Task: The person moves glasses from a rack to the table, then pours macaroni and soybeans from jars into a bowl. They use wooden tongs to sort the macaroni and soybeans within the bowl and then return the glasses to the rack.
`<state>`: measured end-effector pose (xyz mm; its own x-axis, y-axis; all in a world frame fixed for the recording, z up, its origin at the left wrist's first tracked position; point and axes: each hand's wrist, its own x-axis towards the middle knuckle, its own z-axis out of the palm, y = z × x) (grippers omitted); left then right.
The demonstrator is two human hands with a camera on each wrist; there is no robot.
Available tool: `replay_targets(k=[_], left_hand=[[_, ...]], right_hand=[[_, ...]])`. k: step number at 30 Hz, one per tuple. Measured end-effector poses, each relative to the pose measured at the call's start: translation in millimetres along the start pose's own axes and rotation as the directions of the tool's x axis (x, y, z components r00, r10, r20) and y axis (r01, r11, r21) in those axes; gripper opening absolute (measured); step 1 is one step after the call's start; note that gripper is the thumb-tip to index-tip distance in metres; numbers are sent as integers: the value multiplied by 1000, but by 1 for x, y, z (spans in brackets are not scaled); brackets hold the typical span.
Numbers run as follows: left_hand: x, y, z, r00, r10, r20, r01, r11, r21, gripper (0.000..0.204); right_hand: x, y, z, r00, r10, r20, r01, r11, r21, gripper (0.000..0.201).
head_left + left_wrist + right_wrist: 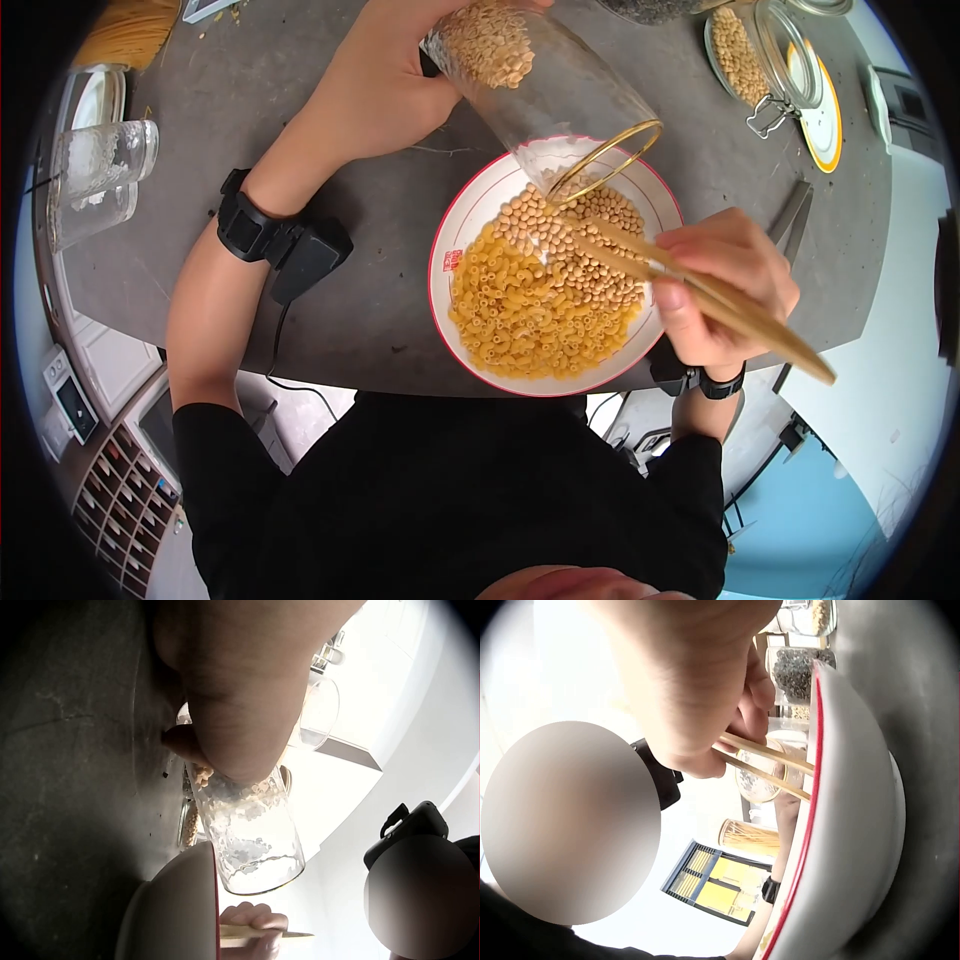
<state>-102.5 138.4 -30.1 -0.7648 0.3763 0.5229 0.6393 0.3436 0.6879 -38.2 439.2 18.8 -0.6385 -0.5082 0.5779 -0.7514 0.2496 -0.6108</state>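
My left hand (pixel 400 95) grips a clear glass (pixel 575 85) with a gold rim, tilted so its mouth hangs over the bowl. Pale beans (pixel 490 45) lie toward its base. The white bowl (pixel 445 300) has a red rim. Inside it, small yellow macaroni (pixel 535 315) fills the near part and round tan beans (pixel 605 275) the far right part. Wooden tongs (pixel 745 305) are held in my right hand (pixel 725 285), their tips over the beans just below the glass's mouth. The right wrist view shows both tong arms (pixel 776 757) passing over the bowl's rim.
A clip-lid jar (pixel 740 60) of beans lies tipped at the far right, beside a yellow-rimmed plate (pixel 825 120). Dark grains in a container (pixel 650 8) are at the back. Another clear glass (pixel 105 165) stands at the left. A grey metal utensil (pixel 792 220) lies beyond my right hand.
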Motion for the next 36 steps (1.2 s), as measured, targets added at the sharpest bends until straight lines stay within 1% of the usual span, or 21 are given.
replay_targets(k=[2, 3, 4, 6, 8, 10, 11, 13, 14, 15, 16, 17, 18, 20, 22, 23, 25, 26, 28, 32, 36], left_hand=[[-1, -4, 0, 999, 30, -11, -31, 999, -30, 47], [-1, -2, 0, 1000, 14, -8, -14, 1000, -28, 47], [-1, -2, -1, 1000, -3, -6, 3, 1000, -25, 47], [-1, -2, -1, 1000, -6, -4, 6, 1000, -15, 47], [-1, -3, 0, 1000, -11, -1, 11, 1000, -8, 46], [-1, -1, 2, 999, -30, -14, 30, 999, -24, 46], [0, 3, 1, 999, -29, -14, 29, 999, -22, 46], [2, 14, -1, 998, -68, 5, 68, 998, 10, 46], [1, 9, -1, 998, -69, 3, 69, 998, 11, 46], [1, 2, 0, 999, -33, -3, 33, 999, 9, 46], [0, -1, 0, 1000, 3, -9, -3, 1000, 7, 47], [-1, -3, 0, 1000, 2, -11, -2, 1000, 11, 47], [0, -1, 0, 1000, -9, -10, 9, 1000, -3, 47], [0, 4, -1, 1000, -23, -9, 23, 1000, -20, 48], [2, 11, -5, 997, -76, 30, 75, 996, 45, 48], [1, 7, -3, 997, -78, 28, 76, 996, 47, 48], [0, 0, 1, 1000, -24, -14, 24, 1000, -20, 49], [-1, 1, 0, 1000, -25, -14, 25, 999, -21, 49], [1, 10, -4, 996, -85, 17, 84, 996, 33, 49], [1, 10, -2, 998, -60, 11, 60, 998, -1, 50], [2, 12, -3, 998, -64, 15, 64, 998, 19, 51]], right_hand=[[1, 1, -7, 987, 141, -70, -144, 989, -30, 20], [0, -2, -9, 961, 259, -97, -258, 966, 23, 20], [-2, -2, -10, 960, 260, -101, -259, 966, 19, 20], [-4, 2, -11, 917, 392, -79, -392, 920, 15, 18], [-5, 4, -10, 906, 420, -57, -420, 908, 9, 18], [-3, 6, -10, 926, 375, -47, -377, 924, -63, 19], [-3, 6, -10, 927, 373, -48, -375, 925, -63, 19], [-3, 7, -10, 969, 239, -58, -232, 967, 102, 23], [-2, 7, -9, 970, 237, -56, -231, 968, 103, 23], [0, 6, -8, 992, 123, -4, -122, 990, 67, 25], [2, 6, -6, 999, 7, 52, -9, 999, 36, 27], [2, 5, -4, 998, -19, 68, 18, 1000, 12, 29], [2, 4, -3, 997, -20, 68, 19, 1000, 15, 29], [2, 2, -3, 995, -7, 100, 12, 999, -47, 29], [1, 1, -3, 994, 2, 107, 5, 998, -63, 29], [1, 2, -2, 994, 11, 112, -2, 997, -78, 29], [1, 0, -3, 992, 17, 123, -8, 997, -78, 29], [2, -1, -3, 991, 24, 134, -14, 997, -81, 29], [3, -3, -3, 990, 22, 141, -9, 996, -91, 29], [2, -5, -3, 989, 29, 142, -15, 995, -101, 29], [2, -6, -4, 989, 24, 144, -8, 994, -112, 30]])
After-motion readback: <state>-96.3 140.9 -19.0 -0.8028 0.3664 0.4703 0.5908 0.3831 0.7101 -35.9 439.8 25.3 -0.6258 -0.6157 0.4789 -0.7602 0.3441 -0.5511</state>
